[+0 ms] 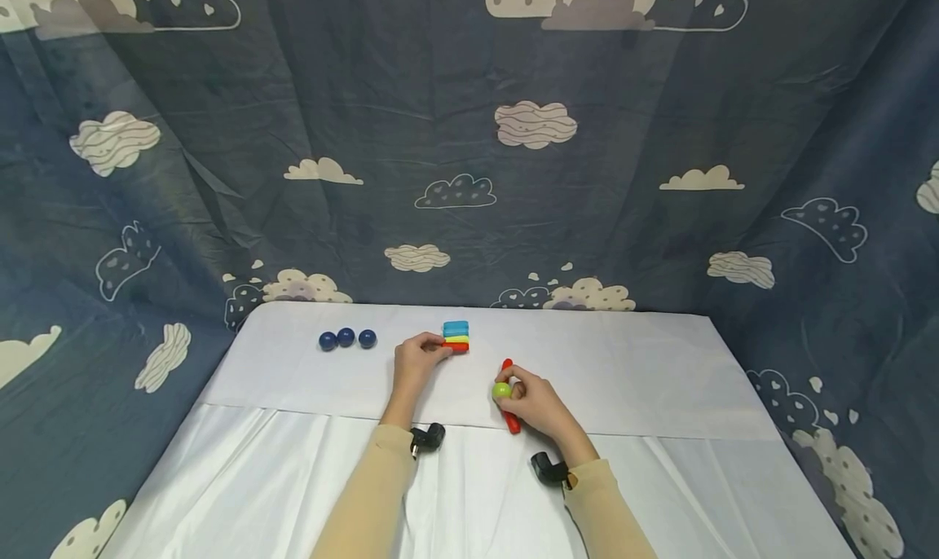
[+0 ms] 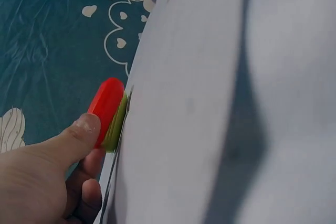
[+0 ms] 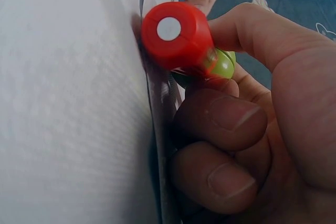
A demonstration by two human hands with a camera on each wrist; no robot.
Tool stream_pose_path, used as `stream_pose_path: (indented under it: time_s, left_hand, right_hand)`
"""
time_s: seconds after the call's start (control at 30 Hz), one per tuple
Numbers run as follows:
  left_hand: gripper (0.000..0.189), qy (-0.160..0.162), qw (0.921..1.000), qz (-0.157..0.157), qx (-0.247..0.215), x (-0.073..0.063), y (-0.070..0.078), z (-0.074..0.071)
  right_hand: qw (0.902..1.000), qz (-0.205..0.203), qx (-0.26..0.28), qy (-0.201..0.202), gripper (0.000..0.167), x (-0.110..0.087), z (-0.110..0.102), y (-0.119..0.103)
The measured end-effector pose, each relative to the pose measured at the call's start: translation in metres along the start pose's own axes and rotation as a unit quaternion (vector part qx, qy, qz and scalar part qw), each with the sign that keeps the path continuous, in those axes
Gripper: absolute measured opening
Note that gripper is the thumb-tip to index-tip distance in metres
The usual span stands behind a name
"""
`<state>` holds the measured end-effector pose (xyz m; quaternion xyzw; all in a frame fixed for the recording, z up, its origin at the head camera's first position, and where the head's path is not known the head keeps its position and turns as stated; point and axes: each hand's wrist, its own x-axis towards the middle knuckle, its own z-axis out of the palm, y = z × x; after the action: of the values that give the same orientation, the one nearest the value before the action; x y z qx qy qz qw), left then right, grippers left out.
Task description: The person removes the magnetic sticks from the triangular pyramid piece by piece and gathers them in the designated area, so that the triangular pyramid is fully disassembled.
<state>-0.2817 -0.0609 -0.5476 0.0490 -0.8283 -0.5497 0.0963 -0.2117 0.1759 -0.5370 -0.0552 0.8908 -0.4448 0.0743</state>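
In the head view, my left hand (image 1: pixel 416 362) pinches the left end of a red magnetic rod (image 1: pixel 460 347). That rod lies against a yellow-green rod (image 1: pixel 456 339), with blue rods (image 1: pixel 456 328) behind it. From the left wrist, the thumb rests on the red rod (image 2: pixel 107 103) beside the green one (image 2: pixel 117 127). Farther right, my right hand (image 1: pixel 537 400) holds a green ball (image 1: pixel 501 390) between thumb and fingers. Red rod pieces stick out on its far side (image 1: pixel 507 364) and near side (image 1: pixel 512 423). The near red rod (image 3: pixel 178 35) shows a pale round end close to the right wrist camera.
Three dark blue balls (image 1: pixel 346 337) sit in a row at the back left of the white-covered table (image 1: pixel 623 363). A dark curtain with cloud prints (image 1: pixel 440 135) hangs behind and at both sides. Black wrist cameras (image 1: pixel 548 468) are worn on both wrists.
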Motion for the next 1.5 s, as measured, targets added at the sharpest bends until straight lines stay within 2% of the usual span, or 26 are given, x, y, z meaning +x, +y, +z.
stream_pose_path:
  time_s: [0.47, 0.73, 0.93, 1.1, 1.23, 1.5]
  left_hand:
    - [0.017, 0.027, 0.9978, 0.012, 0.060, -0.001, -0.002, 0.007]
    - [0.017, 0.032, 0.9982, 0.014, 0.050, -0.003, 0.001, 0.007]
    - [0.018, 0.018, 0.9997, 0.015, 0.010, -0.006, 0.002, 0.002]
    - [0.019, 0.017, 0.9992, 0.035, -0.008, -0.011, 0.007, -0.005]
    - [0.020, -0.004, 0.9986, 0.052, -0.005, -0.020, 0.013, -0.009]
    - [0.019, -0.101, 0.9931, 0.060, 0.002, -0.049, 0.015, -0.004]
  right_hand:
    - [1.0000, -0.001, 0.000, -0.001, 0.028, 0.001, 0.001, 0.001]
    - [1.0000, -0.007, -0.004, 0.001, 0.028, 0.000, 0.000, 0.002]
    - [1.0000, -0.004, -0.001, 0.000, 0.028, 0.000, 0.000, 0.002]
    - [1.0000, 0.002, 0.002, -0.002, 0.028, 0.001, 0.001, 0.001]
    - [1.0000, 0.004, 0.001, -0.001, 0.028, 0.002, 0.001, -0.001]
    - [0.9994, -0.010, -0.032, -0.004, 0.028, -0.001, 0.004, -0.002]
